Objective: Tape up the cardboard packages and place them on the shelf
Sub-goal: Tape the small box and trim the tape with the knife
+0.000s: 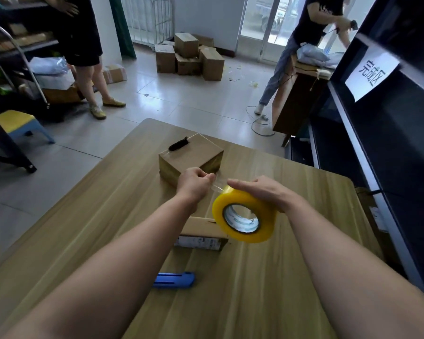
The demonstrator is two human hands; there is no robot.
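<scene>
Left hand [194,184] pinches the clear tape end [217,185], right hand [262,192] holds the round yellow tape roll [242,199], just above the flat brown cardboard box [201,228].

Bright daylight comes through the glass doors [262,25] at the far wall, blown out white. Soft sheen on the floor tiles [181,99] and the table [83,228]. Shelf unit [389,155] at right is dark, underexposed. Heavy wide-angle bending at frame edges; bottom corners soft, slight blur overall.
</scene>
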